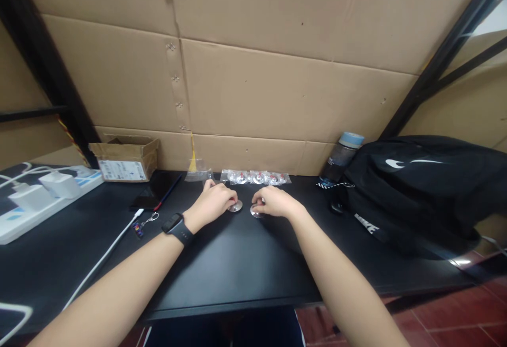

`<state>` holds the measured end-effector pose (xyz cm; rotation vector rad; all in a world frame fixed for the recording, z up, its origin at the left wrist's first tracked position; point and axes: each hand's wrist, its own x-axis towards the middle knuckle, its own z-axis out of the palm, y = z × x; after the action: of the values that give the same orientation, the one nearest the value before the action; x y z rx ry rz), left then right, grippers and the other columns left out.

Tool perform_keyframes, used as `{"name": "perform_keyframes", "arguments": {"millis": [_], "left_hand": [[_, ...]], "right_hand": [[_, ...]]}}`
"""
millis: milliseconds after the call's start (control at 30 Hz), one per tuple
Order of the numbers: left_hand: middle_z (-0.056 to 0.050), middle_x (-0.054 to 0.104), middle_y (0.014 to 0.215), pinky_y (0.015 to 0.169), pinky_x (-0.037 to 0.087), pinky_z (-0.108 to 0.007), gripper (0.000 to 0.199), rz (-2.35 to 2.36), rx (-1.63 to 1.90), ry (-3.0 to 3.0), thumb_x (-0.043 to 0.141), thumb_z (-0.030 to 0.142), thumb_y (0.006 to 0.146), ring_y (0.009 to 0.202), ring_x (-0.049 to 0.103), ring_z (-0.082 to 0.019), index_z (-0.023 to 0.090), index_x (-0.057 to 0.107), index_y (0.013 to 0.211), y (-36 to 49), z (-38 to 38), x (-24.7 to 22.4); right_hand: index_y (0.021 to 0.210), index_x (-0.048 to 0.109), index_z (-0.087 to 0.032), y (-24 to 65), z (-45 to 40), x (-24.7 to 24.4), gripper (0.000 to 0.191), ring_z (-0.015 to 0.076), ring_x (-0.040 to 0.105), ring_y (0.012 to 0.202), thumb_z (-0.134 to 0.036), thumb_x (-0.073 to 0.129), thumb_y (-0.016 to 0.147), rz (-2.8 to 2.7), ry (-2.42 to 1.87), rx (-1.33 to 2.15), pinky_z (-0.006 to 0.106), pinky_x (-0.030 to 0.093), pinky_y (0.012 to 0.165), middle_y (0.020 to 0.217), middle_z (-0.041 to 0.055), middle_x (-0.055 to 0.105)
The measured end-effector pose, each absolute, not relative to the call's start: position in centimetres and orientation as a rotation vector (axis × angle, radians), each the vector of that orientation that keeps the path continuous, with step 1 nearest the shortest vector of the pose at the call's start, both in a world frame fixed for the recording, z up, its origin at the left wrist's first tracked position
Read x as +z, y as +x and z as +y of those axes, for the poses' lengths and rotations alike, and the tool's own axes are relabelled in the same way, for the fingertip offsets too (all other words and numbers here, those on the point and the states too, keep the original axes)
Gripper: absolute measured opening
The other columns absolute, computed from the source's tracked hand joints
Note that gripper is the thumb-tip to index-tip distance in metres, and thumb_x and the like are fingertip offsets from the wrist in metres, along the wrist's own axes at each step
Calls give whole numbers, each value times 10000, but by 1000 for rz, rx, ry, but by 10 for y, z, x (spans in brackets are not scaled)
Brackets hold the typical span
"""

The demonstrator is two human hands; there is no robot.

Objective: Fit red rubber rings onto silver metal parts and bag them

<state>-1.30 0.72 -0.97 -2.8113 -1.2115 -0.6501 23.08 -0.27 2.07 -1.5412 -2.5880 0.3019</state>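
My left hand (215,199), with a dark watch (173,224) on its wrist, is closed at a small round shiny disc (236,207) on the black table. A bit of red shows between the fingertips at that disc. My right hand (273,200) pinches the middle of a second round shiny disc (255,213) just to the right. Both discs lie close together, and the fingers cover part of each. Behind the hands is a row of clear packets (258,177) holding similar round pieces with red bits. Beside the row rests an emptied-looking clear plastic bag (198,174).
On the left are a white power strip (85,182) with chargers, an open cardboard box (125,159), a dark phone (155,194) with a white cable, and a keychain (139,227). A bottle (339,158) and black backpack (420,194) stand right. Cardboard (253,83) walls the back.
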Motion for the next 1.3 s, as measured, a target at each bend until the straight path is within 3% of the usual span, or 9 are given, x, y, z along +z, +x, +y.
{"name": "perform_keyframes", "arguments": {"millis": [233, 433, 700, 933, 1133, 1233, 1300], "left_hand": [[11, 737, 923, 830, 217, -366, 168, -1358, -864, -2755, 496, 281, 987, 882, 622, -186, 248, 640, 909, -13, 11, -13], [7, 739, 897, 842, 219, -378, 222, -1489, -907, -2724, 456, 338, 1004, 901, 628, -201, 258, 642, 913, -11, 12, -13], [-5, 752, 893, 920, 287, -401, 246, -1562, -959, -2770, 476, 381, 976, 907, 659, -223, 252, 671, 901, -10, 11, -9], [0, 764, 865, 882, 463, -360, 236, -1586, -1360, -2924, 535, 450, 933, 850, 711, -211, 249, 657, 918, -9, 19, -14], [-54, 761, 929, 855, 530, -343, 248, -1485, -1785, -3121, 567, 453, 917, 893, 730, -220, 207, 599, 926, -7, 30, -21], [-54, 757, 918, 851, 535, -341, 248, -1475, -1826, -3139, 580, 449, 918, 887, 731, -218, 201, 591, 930, -6, 28, -20], [-46, 756, 913, 854, 533, -339, 251, -1493, -1792, -3128, 584, 451, 919, 881, 728, -215, 202, 603, 933, -7, 26, -19]], "right_hand": [[801, 762, -219, 236, 2, 17, 135, 131, 623, 674, -143, 650, 800, -2578, -1472, 330, 221, 374, 625, 757, 9, 732], [948, 757, -234, 232, 0, 17, 203, 120, 610, 687, -264, 760, 747, -2574, -1347, 407, 211, 387, 638, 849, -9, 731], [843, 766, -215, 231, 3, 12, 94, 146, 663, 734, -164, 689, 820, -2482, -1338, 413, 227, 433, 683, 803, 11, 750], [908, 725, -179, 208, 7, 5, 147, 186, 709, 779, -314, 674, 879, -1944, -1032, 698, 306, 556, 756, 919, 63, 748], [910, 659, -186, 194, 5, -5, 265, 173, 727, 743, -433, 714, 830, -1691, -938, 913, 250, 560, 576, 1052, 76, 694], [932, 628, -185, 190, 2, -5, 303, 169, 743, 726, -450, 725, 820, -1607, -923, 1020, 230, 567, 562, 1032, 70, 689], [1043, 622, -211, 189, 0, -4, 350, 160, 749, 717, -444, 740, 811, -1576, -901, 1073, 230, 579, 566, 1090, 65, 669]]}}
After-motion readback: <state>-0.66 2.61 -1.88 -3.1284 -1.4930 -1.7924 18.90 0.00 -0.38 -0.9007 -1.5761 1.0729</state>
